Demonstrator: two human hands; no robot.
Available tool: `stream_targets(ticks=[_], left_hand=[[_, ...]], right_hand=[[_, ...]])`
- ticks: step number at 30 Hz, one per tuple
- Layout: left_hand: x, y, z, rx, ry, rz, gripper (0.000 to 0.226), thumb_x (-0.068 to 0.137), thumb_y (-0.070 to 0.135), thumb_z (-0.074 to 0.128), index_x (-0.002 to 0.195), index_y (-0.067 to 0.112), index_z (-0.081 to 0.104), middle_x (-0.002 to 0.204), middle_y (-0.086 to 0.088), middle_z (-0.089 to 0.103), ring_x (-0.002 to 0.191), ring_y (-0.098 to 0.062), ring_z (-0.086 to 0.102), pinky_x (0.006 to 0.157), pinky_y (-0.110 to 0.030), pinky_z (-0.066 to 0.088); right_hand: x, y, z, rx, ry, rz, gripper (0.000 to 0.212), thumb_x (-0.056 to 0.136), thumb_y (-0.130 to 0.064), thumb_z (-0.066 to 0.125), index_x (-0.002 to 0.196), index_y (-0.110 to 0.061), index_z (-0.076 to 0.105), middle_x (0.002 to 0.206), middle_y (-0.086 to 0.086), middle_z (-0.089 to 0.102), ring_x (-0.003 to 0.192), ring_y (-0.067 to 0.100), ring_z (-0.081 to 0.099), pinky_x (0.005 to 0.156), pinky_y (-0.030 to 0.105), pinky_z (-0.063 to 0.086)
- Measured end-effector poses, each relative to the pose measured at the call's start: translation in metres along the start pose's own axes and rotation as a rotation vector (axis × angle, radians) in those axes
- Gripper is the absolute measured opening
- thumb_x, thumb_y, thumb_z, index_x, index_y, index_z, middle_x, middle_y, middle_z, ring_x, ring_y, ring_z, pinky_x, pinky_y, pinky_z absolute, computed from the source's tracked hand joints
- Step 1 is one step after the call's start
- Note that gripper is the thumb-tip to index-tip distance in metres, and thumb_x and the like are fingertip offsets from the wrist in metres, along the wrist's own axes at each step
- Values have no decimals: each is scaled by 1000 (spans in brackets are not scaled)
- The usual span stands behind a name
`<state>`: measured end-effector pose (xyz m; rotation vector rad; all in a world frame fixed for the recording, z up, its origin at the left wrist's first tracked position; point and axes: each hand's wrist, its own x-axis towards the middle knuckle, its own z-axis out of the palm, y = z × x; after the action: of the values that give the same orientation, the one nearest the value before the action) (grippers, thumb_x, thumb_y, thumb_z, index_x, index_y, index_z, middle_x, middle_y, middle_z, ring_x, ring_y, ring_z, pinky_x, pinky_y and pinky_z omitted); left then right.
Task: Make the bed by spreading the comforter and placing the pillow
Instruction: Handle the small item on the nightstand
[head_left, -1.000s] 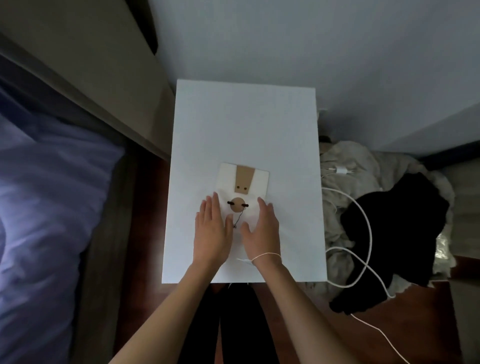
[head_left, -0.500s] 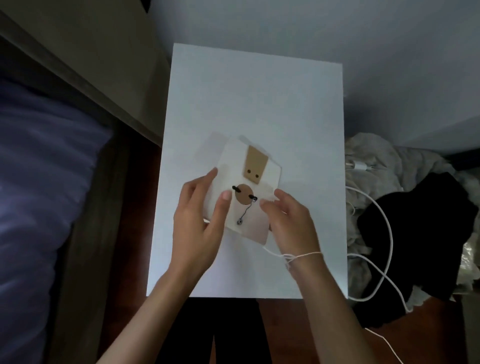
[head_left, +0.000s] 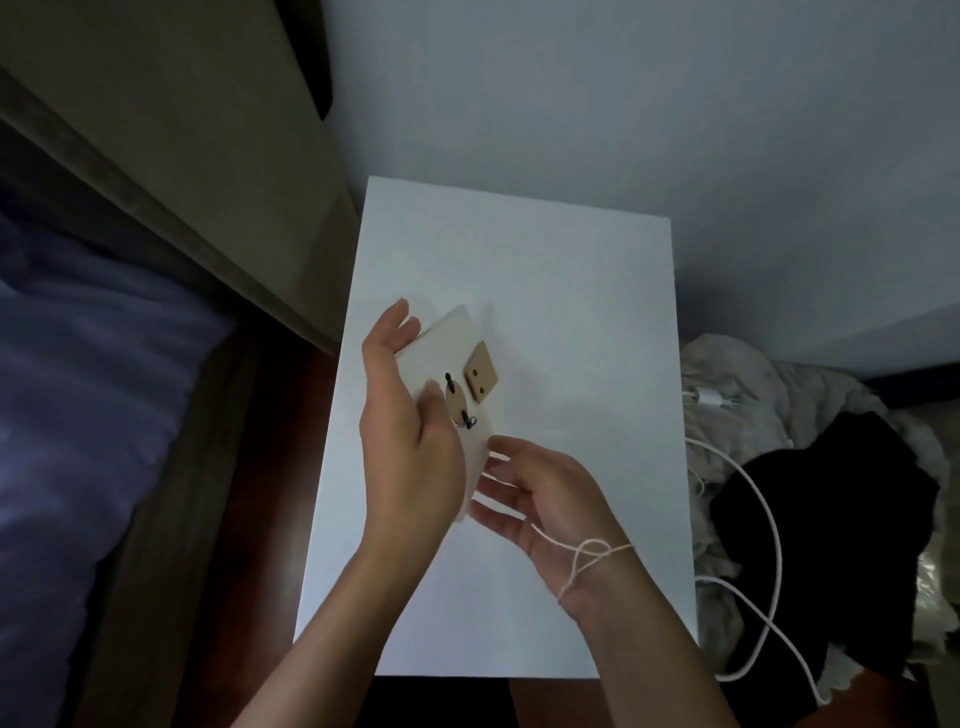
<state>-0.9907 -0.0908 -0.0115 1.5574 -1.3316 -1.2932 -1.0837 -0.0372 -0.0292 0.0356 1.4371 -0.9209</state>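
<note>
A small white paper envelope (head_left: 478, 410) with a brown flap and a round string clasp is lifted and tilted above the white nightstand (head_left: 561, 291). My left hand (head_left: 410, 441) grips its left side, thumb on the front near the clasp. My right hand (head_left: 550, 499) supports its lower edge with spread fingers; a thin white string loops around that wrist. The purple-blue comforter (head_left: 88, 415) lies rumpled on the bed at the far left. No pillow is clearly visible.
A beige headboard (head_left: 171, 140) and dark wooden bed frame (head_left: 171, 519) run along the left. Right of the nightstand, a pile of pale and black clothes (head_left: 810, 499) lies on the floor with a white charging cable (head_left: 769, 571) across it. A grey wall rises behind.
The envelope lay flat under both palms a second ago. Both hands have picked it up and turned it upright, tilting it to the left. The view has shifted slightly.
</note>
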Motion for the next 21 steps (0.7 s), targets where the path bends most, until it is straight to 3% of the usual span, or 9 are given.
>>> stream_targets(ticks=[5, 7, 9, 11, 14, 15, 17, 19, 21], left_hand=[[34, 17, 5, 21, -41, -99, 61, 90, -10, 35, 137, 28, 31, 133, 5, 42, 109, -12, 49, 81, -15, 46], [46, 21, 6, 26, -72, -130, 63, 87, -13, 32, 136, 27, 32, 130, 2, 43, 96, -9, 52, 67, -6, 44], [54, 27, 8, 67, -107, -138, 66, 85, -15, 31, 138, 25, 31, 134, -3, 42, 99, -10, 50, 74, -10, 46], [58, 31, 11, 102, -145, -142, 69, 84, -15, 31, 140, 25, 28, 138, -6, 40, 109, -16, 50, 87, -23, 47], [62, 38, 18, 156, -202, -133, 71, 85, -14, 37, 143, 24, 24, 133, -5, 39, 91, -11, 50, 67, -15, 46], [63, 39, 21, 175, -218, -129, 72, 85, -13, 39, 144, 25, 22, 135, -5, 38, 96, -12, 49, 69, -16, 46], [62, 42, 27, 227, -257, -122, 73, 87, -11, 43, 146, 24, 18, 145, -6, 33, 122, -19, 43, 92, -23, 43], [62, 43, 32, 278, -291, -108, 76, 86, -10, 46, 148, 22, 15, 152, -6, 27, 137, -22, 32, 108, -29, 31], [62, 41, 36, 302, -308, -71, 77, 87, -10, 46, 149, 22, 12, 156, -6, 19, 143, -23, 21, 113, -31, 24]], right_hand=[[10, -5, 1, -122, -22, -70, 28, 92, 1, 50, 114, -13, 61, 103, 8, 69, 93, 21, 68, 83, 36, 55], [23, -2, -6, -548, 78, -284, 34, 92, -4, 51, 120, -22, 58, 104, 1, 68, 96, 17, 64, 90, 36, 52], [41, 0, -16, -995, 240, -534, 43, 91, -11, 55, 131, -27, 51, 123, -4, 62, 112, 14, 58, 103, 31, 44], [62, -2, -27, -1176, 284, -730, 54, 91, -15, 58, 141, -27, 40, 141, -4, 48, 127, 16, 47, 108, 29, 36], [89, -17, -39, -1379, 188, -831, 66, 93, -17, 56, 149, -28, 22, 156, -5, 26, 139, 18, 32, 109, 29, 32], [95, -23, -41, -1430, 154, -826, 69, 94, -17, 55, 150, -29, 18, 157, -7, 22, 140, 18, 30, 109, 31, 33], [103, -35, -40, -1474, 110, -824, 69, 94, -18, 55, 150, -30, 17, 157, -9, 22, 139, 18, 32, 108, 34, 36], [106, -44, -35, -1460, 71, -799, 61, 93, -20, 56, 147, -27, 29, 151, -4, 37, 133, 21, 42, 106, 35, 38], [106, -49, -31, -1421, 34, -788, 46, 90, -18, 58, 135, -19, 48, 136, 3, 54, 120, 25, 52, 96, 32, 42]])
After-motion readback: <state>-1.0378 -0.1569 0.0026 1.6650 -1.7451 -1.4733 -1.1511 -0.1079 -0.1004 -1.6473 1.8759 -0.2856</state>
